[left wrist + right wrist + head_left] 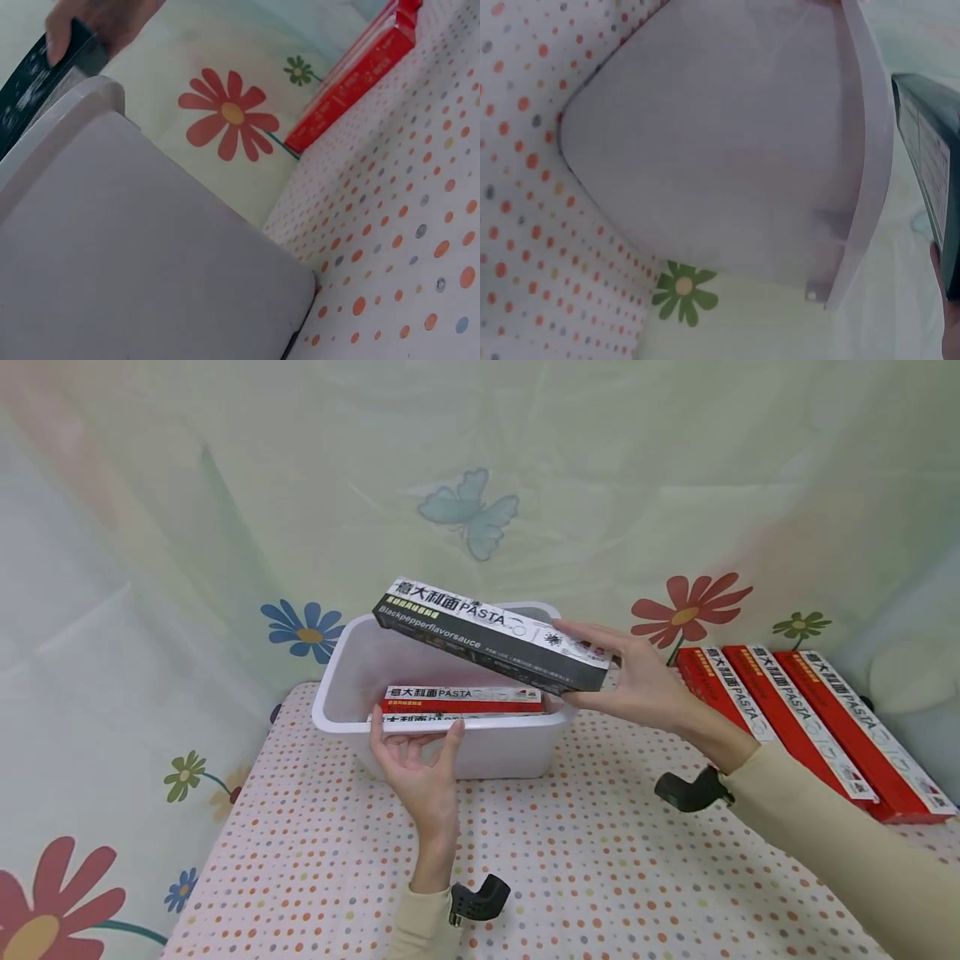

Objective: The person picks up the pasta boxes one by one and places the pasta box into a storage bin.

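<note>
My right hand (633,681) grips the right end of a black-and-white pasta box (491,639), labelled black pepper flavor sauce. The box is held tilted above a white plastic bin (495,758), its left end higher. At the bin's front rim, my left hand (420,777) holds on with fingertips over the edge. Inside the bin lie a red-and-white pasta box (461,703) and, in front of it, another box (431,720) mostly hidden by the rim. In the right wrist view the held box (930,150) shows at the right edge, beyond the bin's wall (727,142).
Three red pasta boxes (798,718) lie side by side at the right of the table, which has a dotted cloth (570,860). Behind the bin hangs a flowered curtain (600,527). Each wrist wears a small black camera (480,900).
</note>
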### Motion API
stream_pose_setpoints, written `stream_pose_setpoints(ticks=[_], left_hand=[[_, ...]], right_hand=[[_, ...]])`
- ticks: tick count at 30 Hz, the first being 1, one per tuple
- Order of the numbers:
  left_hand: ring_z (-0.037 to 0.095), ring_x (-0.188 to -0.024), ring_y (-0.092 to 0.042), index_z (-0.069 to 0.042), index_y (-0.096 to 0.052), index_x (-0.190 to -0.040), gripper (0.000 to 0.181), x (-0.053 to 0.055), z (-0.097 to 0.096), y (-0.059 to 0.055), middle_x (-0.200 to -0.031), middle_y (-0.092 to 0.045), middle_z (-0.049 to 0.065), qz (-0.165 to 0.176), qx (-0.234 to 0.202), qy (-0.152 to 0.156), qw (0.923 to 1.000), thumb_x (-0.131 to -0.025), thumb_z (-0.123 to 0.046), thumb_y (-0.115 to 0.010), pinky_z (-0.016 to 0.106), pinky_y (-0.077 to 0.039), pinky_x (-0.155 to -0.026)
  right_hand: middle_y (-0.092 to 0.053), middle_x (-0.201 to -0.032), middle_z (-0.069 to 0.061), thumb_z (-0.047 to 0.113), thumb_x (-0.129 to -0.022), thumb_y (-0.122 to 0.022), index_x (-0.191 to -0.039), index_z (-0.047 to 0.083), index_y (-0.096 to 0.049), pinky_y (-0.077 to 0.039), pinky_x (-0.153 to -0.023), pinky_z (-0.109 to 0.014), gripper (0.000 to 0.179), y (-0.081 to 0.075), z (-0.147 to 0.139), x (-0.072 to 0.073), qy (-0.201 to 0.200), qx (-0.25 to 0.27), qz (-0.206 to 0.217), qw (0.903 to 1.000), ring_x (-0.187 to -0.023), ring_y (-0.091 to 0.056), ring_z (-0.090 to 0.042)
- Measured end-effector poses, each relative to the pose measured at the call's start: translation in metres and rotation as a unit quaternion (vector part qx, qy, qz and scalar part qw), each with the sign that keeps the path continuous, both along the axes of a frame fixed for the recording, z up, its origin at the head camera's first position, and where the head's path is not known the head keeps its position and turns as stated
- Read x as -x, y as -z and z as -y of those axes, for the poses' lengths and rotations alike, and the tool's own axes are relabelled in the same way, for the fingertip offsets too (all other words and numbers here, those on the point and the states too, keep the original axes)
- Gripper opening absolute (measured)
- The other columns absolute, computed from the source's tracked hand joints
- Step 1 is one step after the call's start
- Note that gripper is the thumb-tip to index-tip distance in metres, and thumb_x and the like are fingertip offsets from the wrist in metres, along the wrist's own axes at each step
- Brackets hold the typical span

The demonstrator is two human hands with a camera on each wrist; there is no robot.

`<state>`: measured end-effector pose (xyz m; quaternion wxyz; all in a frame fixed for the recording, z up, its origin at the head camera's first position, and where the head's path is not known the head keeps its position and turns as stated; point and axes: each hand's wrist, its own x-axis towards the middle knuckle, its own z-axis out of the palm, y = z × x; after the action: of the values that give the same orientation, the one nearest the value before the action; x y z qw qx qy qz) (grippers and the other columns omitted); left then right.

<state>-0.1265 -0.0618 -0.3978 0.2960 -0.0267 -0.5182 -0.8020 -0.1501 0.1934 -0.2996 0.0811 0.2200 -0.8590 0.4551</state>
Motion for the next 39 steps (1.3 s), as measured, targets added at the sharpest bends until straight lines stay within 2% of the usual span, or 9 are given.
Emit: stream_pose_setpoints(ticks=[3, 8, 12, 16, 20, 24, 28, 34, 39], left_hand=[[0.027, -0.106, -0.06, -0.012, -0.018, -0.164, 0.108, 0.0, -0.001, 0.001, -0.143, -0.048, 0.018, 0.005, -0.003, 0.001, 1.0, -0.082, 0.008, -0.084, 0.043, -0.064, -0.094], [0.026, -0.104, -0.061, -0.013, -0.019, -0.165, 0.109, 0.001, 0.0, 0.002, -0.137, -0.049, 0.019, 0.001, -0.003, -0.003, 1.0, -0.08, 0.009, -0.084, 0.039, -0.065, -0.09], [0.023, -0.098, -0.062, -0.012, -0.021, -0.164, 0.109, 0.002, -0.001, 0.003, -0.126, -0.05, 0.022, -0.001, -0.004, -0.014, 0.9999, -0.079, 0.01, -0.086, 0.036, -0.066, -0.085], [0.023, -0.097, -0.063, -0.012, -0.022, -0.164, 0.11, 0.003, -0.003, 0.003, -0.124, -0.048, 0.03, -0.005, -0.002, -0.015, 0.9999, -0.078, 0.008, -0.087, 0.04, -0.066, -0.086], [0.023, -0.098, -0.063, -0.012, -0.021, -0.164, 0.111, 0.004, -0.003, 0.003, -0.127, -0.047, 0.033, -0.007, 0.0, -0.014, 0.9999, -0.078, 0.008, -0.087, 0.041, -0.067, -0.086], [0.023, -0.097, -0.063, -0.012, -0.021, -0.165, 0.111, 0.004, -0.001, 0.003, -0.127, -0.047, 0.033, -0.006, -0.004, -0.016, 0.9998, -0.078, 0.009, -0.086, 0.041, -0.067, -0.085], [0.023, -0.098, -0.063, -0.014, -0.021, -0.165, 0.111, 0.004, -0.002, 0.003, -0.127, -0.047, 0.033, -0.007, -0.008, -0.011, 0.9999, -0.078, 0.009, -0.087, 0.043, -0.066, -0.086], [0.022, -0.097, -0.063, -0.014, -0.021, -0.165, 0.11, 0.004, -0.001, 0.004, -0.126, -0.046, 0.034, -0.011, -0.011, -0.01, 0.9998, -0.078, 0.008, -0.086, 0.039, -0.067, -0.085], [0.022, -0.097, -0.063, -0.01, -0.021, -0.164, 0.11, 0.005, 0.0, 0.004, -0.124, -0.047, 0.033, -0.012, -0.007, -0.014, 0.9998, -0.078, 0.009, -0.086, 0.037, -0.067, -0.083]], right_hand=[[-0.055, -0.149, -0.018, 0.007, -0.083, -0.085, -0.157, 0.012, -0.049, -0.051, -0.095, -0.041, 0.082, -0.003, 0.01, 0.017, -0.03, -0.028, 0.027, 0.9988, -0.122, -0.052, -0.033], [-0.062, -0.143, -0.014, 0.002, -0.078, -0.084, -0.153, 0.009, -0.054, -0.055, -0.083, -0.035, 0.081, 0.003, 0.025, 0.044, -0.101, -0.073, 0.034, 0.9916, -0.105, -0.059, -0.026], [-0.06, -0.148, -0.014, 0.003, -0.078, -0.082, -0.15, 0.001, -0.055, -0.055, -0.093, -0.04, 0.076, 0.01, 0.035, 0.058, -0.155, -0.115, 0.012, 0.9811, -0.118, -0.06, -0.025], [-0.061, -0.146, -0.016, 0.003, -0.077, -0.079, -0.147, -0.002, -0.057, -0.054, -0.098, -0.042, 0.073, 0.012, 0.042, 0.066, -0.178, -0.13, -0.001, 0.9753, -0.122, -0.06, -0.024], [-0.067, -0.135, -0.014, 0.002, -0.076, -0.077, -0.147, 0.002, -0.058, -0.058, -0.068, -0.031, 0.073, 0.01, 0.046, 0.073, -0.183, -0.126, 0.033, 0.9745, -0.08, -0.066, -0.018], [-0.071, -0.115, -0.015, -0.001, -0.078, -0.078, -0.15, 0.005, -0.057, -0.052, -0.045, -0.026, 0.075, 0.008, 0.047, 0.08, -0.197, -0.108, 0.099, 0.9693, -0.043, -0.053, -0.015], [-0.071, -0.121, -0.014, 0.001, -0.079, -0.082, -0.151, 0.006, -0.056, -0.053, -0.054, -0.024, 0.076, 0.008, 0.045, 0.084, -0.204, -0.113, 0.113, 0.9658, -0.05, -0.053, -0.01], [-0.075, -0.111, -0.014, 0.001, -0.08, -0.081, -0.152, 0.007, -0.054, -0.053, -0.058, -0.024, 0.078, 0.007, 0.045, 0.085, -0.205, -0.126, 0.123, 0.963, -0.045, -0.05, -0.012], [-0.062, -0.143, -0.012, 0.004, -0.078, -0.083, -0.15, 0.005, -0.057, -0.052, -0.082, -0.027, 0.076, 0.005, 0.046, 0.086, -0.202, -0.142, 0.089, 0.965, -0.071, -0.052, -0.014]])
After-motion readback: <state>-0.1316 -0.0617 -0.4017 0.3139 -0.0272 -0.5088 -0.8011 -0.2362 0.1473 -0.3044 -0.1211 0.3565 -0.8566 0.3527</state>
